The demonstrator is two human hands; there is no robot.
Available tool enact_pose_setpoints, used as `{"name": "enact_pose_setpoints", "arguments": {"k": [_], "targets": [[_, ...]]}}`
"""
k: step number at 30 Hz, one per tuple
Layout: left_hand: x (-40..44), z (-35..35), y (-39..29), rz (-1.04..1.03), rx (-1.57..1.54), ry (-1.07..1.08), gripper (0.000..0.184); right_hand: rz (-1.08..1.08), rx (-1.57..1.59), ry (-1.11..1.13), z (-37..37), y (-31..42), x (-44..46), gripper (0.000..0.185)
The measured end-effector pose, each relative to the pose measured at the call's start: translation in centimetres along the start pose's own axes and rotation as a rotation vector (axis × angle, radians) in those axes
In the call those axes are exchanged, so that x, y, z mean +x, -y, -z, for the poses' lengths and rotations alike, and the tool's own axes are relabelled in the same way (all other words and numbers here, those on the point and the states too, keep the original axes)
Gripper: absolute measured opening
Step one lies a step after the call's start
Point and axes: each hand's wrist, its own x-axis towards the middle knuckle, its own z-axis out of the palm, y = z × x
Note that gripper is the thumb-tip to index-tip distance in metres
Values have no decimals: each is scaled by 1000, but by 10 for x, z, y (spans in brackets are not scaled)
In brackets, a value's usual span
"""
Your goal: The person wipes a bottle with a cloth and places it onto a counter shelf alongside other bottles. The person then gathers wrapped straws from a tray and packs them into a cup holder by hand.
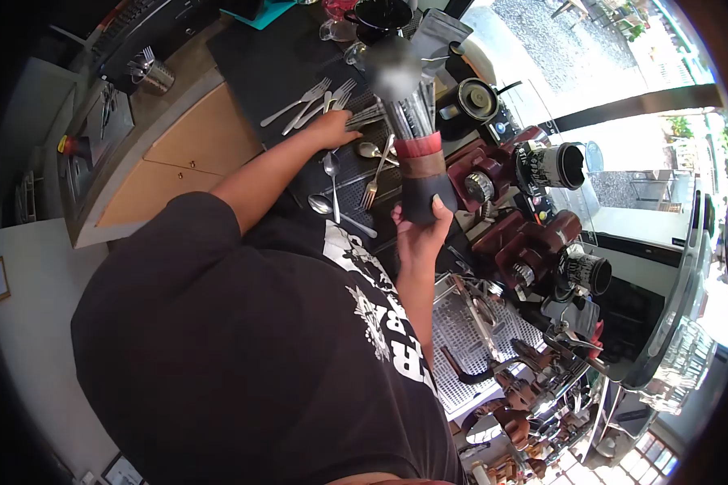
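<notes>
My right hand (423,230) is wrapped around the base of a dark cylindrical container (425,196) with a brown band and a red band. Shiny upright pieces, seemingly cutlery, rise from its upper part, and the top is blurred. My left hand (332,131) reaches over the dark counter mat, its thumb and fingers apart beside several metal knives (368,117); whether it touches them I cannot tell. Several forks (314,94) lie just beyond that hand. Between my hands are a fork (370,194), a spoon (369,150) and more spoons (332,166) closer to my body.
Two dark red coffee grinders (479,186) stand right of the container. An espresso machine's drip tray (465,368) is at the lower right. A lidded pot (476,101) and glassware (336,31) sit at the back. A metal cup of cutlery (154,77) stands on the left counter.
</notes>
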Motion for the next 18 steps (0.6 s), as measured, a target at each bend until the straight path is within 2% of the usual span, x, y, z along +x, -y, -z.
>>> {"name": "enact_pose_setpoints", "arguments": {"k": [5, 8, 11, 12, 15, 16, 18], "targets": [[-8, 7, -10, -24, -9, 64, 61, -89, 90, 80, 5, 3, 5, 60], [-10, 6, -8, -72, -189, 10, 55, -124, 154, 163, 4, 7, 5, 65], [-16, 14, -8, -107, -302, -59, 51, -125, 193, 231, 6, 9, 4, 68], [-15, 6, -2, -224, -291, -267, 41, -123, 208, 256, 5, 8, 5, 69], [-26, 27, -24, -119, -465, -246, 42, -115, 224, 265, 7, 6, 5, 70], [-26, 27, -26, -151, -464, -297, 44, -120, 222, 265, 8, 5, 6, 70], [-26, 29, -30, -178, -362, -93, 41, -126, 217, 262, 11, 5, 7, 71]]}}
